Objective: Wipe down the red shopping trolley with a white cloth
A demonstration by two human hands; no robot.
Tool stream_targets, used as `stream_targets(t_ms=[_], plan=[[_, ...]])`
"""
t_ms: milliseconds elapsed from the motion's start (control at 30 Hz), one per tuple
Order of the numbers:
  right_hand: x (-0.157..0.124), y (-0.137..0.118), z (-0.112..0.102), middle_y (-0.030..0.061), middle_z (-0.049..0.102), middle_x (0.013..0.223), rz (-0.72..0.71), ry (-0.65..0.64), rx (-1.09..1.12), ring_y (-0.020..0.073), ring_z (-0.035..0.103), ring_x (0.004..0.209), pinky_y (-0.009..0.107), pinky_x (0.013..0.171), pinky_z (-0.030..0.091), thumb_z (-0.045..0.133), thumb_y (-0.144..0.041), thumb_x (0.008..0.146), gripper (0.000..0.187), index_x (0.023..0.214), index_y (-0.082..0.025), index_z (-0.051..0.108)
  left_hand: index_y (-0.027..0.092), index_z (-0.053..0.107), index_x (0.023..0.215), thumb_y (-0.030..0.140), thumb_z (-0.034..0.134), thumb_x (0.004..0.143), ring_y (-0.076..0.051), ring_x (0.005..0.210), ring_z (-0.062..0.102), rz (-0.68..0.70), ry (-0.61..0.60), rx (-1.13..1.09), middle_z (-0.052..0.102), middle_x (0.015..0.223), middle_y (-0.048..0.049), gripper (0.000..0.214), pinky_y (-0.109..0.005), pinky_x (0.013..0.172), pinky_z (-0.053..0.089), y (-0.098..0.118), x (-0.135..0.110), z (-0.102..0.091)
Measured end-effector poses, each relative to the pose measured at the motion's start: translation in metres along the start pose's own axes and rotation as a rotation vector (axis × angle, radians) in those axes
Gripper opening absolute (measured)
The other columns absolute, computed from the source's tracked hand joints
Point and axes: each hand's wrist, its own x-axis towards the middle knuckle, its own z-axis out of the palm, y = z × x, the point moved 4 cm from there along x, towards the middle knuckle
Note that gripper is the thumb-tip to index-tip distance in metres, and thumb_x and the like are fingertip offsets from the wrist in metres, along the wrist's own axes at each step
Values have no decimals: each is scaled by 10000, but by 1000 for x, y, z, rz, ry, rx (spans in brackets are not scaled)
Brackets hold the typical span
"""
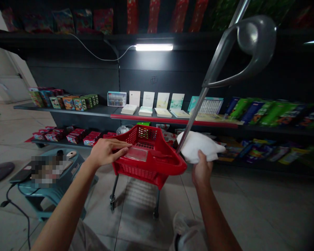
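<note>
A small red plastic shopping cart (170, 169) on metal legs with wheels stands in front of me. My left hand (108, 151) rests on its near left corner, fingers stretched out over the rim beside a clear panel (136, 154). My right hand (202, 170) grips a folded white cloth (197, 148), thumb on top, just right of the cart. Behind the cloth's left edge, a slanted metal pole (193, 120) rises from the cart's right side. High on the pole sits a grey looped piece (268, 45). The fingers under the cloth are hidden.
A dark shelf unit holds upright booklets (148, 100), small boxes (80, 103) and green and blue packets (269, 113). A lamp (154, 47) glows above. At left stands a blue-grey stool (80, 158) bearing a cabled device (21, 174). My shoe (180, 223) is close behind the cart.
</note>
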Motion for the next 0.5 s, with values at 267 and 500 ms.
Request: stream_targets(t_ms=[267,500], plan=[[-51,-86,75,94,714,1270,54,-527,326,272,609,1308,443,1116,482,643,-712,763,709,1259,-207,686,317,783,1202,457,528,1012,-206,1122,743,65,54,44,785,1199,13,347,-310,950,569,-23,7,1],[-48,-72,101,85,711,1260,-95,-519,87,264,604,1315,457,1128,481,531,-735,895,663,1287,-219,670,318,761,1246,464,392,1064,-202,1011,724,-63,179,64,815,1081,-2,437,-344,966,511,-49,2,8]])
